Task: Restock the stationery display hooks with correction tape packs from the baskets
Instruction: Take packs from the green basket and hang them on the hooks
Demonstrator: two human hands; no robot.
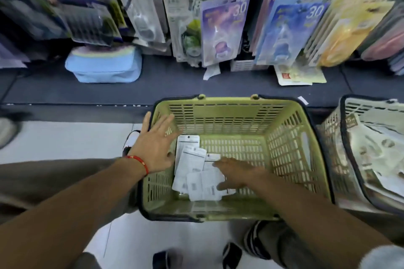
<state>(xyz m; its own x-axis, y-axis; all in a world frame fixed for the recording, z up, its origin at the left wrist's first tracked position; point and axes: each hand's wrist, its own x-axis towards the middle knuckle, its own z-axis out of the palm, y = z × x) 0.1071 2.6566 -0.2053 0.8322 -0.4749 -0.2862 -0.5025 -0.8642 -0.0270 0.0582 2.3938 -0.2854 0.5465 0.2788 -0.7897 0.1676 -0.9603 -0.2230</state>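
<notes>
A green plastic basket (pixel 284 142) stands on the floor in front of the display. Several white correction tape packs (pixel 192 168) lie face down on its bottom, at the left. My left hand (pixel 156 144) hovers over the basket's left wall with its fingers spread and straight, holding nothing. My right hand (pixel 235 172) reaches down into the basket and lies flat on the packs, fingers extended. Hanging correction tape packs (pixel 223 28) fill the display hooks above.
A second basket (pixel 347 137) with packaged goods stands at the right. A light blue pouch (pixel 103 65) and a fallen pack (pixel 299 75) lie on the dark bottom shelf. My knees and shoes are below the basket on the pale tiled floor.
</notes>
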